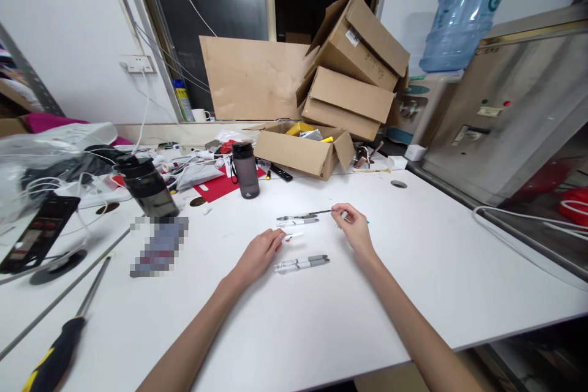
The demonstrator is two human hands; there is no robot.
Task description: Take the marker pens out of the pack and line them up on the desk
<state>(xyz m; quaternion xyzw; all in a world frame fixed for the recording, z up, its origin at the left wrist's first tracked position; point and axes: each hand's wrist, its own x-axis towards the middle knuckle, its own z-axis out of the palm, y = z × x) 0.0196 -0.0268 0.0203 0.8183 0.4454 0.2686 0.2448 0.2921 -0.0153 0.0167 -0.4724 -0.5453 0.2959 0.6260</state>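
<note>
My left hand (261, 252) is closed in a pinch on a slim white pen barrel (294, 236), held just over the table. To its right, the fingertips of my right hand (356, 231) pinch the end of a thin dark pen refill (324, 212). A small pale piece (344, 215) also shows at those fingers, and a blue bit pokes out behind them; whether these belong together I cannot tell. Beyond my hands lies a clear-and-white pen (298, 222), beside a darker slim piece (287, 217). Nearer me, white-and-grey pens (301, 264) rest side by side.
A grey bottle (247, 171) and an open carton (294, 156) stand at the back. On the left are a black bottle (146, 187), a phone on a stand (39, 233) and a screwdriver (64, 337). A cable hole (399, 184) is at the right.
</note>
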